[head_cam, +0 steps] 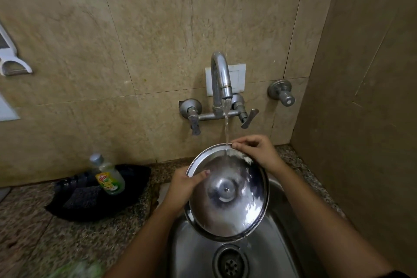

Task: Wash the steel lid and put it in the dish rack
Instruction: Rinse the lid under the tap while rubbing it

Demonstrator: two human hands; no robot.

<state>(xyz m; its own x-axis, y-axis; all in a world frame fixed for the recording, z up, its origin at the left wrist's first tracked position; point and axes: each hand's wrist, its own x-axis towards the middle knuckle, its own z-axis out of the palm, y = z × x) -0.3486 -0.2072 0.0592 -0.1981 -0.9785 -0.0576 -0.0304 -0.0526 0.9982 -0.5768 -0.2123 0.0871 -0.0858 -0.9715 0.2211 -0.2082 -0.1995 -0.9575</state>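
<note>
The person holds the steel lid (228,194) tilted over the sink (277,189), so the stream from the tap (222,81) hits its upper rim and runs down the inner face to the drain (231,264). The left hand (180,185) grips the left rim, thumb inside. The right hand (257,151) pinches the top rim. The soap bottle (109,176) stands on the tabletop (33,228), near. No dish rack is seen.

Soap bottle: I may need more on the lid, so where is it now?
In the head view the soap bottle stands on the left, in a black tray on the counter, left of the sink.
</note>
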